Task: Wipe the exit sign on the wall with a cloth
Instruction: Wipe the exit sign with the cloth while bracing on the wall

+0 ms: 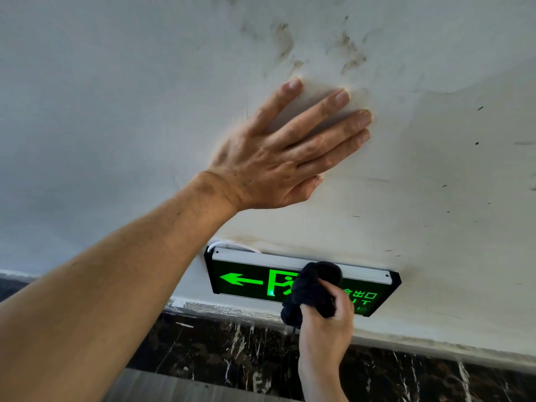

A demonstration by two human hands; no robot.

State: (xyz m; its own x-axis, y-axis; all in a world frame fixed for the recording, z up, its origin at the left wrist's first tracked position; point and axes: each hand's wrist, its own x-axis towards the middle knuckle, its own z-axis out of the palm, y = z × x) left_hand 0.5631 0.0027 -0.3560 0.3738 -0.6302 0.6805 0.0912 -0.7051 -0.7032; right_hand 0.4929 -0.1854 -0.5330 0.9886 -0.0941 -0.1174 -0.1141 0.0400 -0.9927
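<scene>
Smudged white wall [435,158] fills the view above a dark marble skirting [232,349]; the left hand [278,158] presses flat on it, fingers straight. Low on the wall, the black exit sign [240,278] glows green, its long axis horizontal and arrow pointing left. Over its middle, the right hand [324,323] grips a bunched black cloth [311,288] against the face, hiding part of the lettering.

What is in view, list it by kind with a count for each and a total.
Hands: 2, left hand flat on the wall, right hand gripping the cloth
Cloths: 1, black cloth
Exit signs: 1, lit green exit sign
Total: 4
</scene>
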